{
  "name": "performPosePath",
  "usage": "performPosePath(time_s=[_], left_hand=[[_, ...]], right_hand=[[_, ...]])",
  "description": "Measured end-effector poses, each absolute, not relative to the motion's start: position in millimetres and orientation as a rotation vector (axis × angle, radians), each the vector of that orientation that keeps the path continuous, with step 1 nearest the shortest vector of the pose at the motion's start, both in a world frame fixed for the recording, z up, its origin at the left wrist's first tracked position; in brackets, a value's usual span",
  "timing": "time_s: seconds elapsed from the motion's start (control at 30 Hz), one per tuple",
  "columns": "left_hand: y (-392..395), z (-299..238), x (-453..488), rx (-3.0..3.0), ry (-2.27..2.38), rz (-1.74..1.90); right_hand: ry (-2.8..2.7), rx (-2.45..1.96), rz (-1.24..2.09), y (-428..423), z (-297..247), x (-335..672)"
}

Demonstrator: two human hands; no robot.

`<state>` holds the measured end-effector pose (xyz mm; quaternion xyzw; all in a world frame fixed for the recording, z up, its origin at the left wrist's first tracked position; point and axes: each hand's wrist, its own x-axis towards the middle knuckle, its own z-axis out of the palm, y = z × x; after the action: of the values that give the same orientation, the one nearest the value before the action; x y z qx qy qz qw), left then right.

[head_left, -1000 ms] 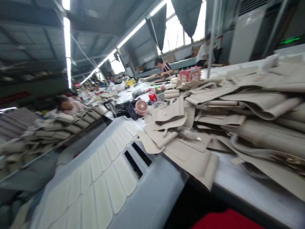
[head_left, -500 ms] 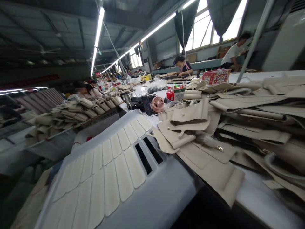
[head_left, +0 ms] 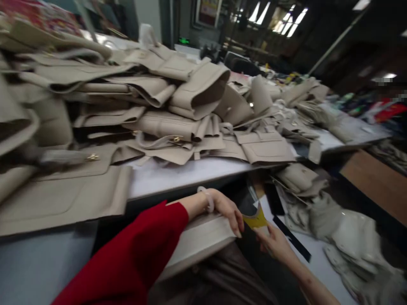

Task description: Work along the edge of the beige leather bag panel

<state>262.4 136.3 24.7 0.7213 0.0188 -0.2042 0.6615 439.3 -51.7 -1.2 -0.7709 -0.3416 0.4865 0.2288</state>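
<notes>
My left hand [head_left: 227, 209], below a red sleeve and a pale bangle [head_left: 208, 200], reaches across the lap. Its fingers are bent down together at the end of a long pale flat-sided piece [head_left: 203, 239]; what they hold is hidden. To the right, my right hand [head_left: 273, 241] pinches a yellow piece with a pointed upper corner [head_left: 256, 219], whose material I cannot make out. The yellow piece's left tip comes close to my left fingers; whether they touch is unclear.
Beige bag bodies [head_left: 190, 93] with metal fittings lie heaped along the white table [head_left: 159, 178]. Lower right, pale bag parts [head_left: 356, 237] sit on a white surface near a black strip [head_left: 292, 239]. A brown board [head_left: 375, 173] stands behind them.
The view has swung right and down, away from the grey board with cream panels and the seated people. Both my hands have come into view, the right one with the yellow piece.
</notes>
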Motion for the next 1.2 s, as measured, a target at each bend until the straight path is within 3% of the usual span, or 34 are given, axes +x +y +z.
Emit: performPosePath(time_s=[0.13, 0.33, 1.2], left_hand=[[151, 0, 270, 1.611, -0.039, -0.652], [151, 5, 266, 1.632, 0.007, -0.687], [154, 22, 262, 1.711, 0.122, -0.715]], right_hand=[[-0.867, -2.044, 1.544, -93, 30, 453], [-0.865, -1.826, 1.962, -81, 44, 403], [-0.623, -1.866, 1.986, -63, 27, 371]])
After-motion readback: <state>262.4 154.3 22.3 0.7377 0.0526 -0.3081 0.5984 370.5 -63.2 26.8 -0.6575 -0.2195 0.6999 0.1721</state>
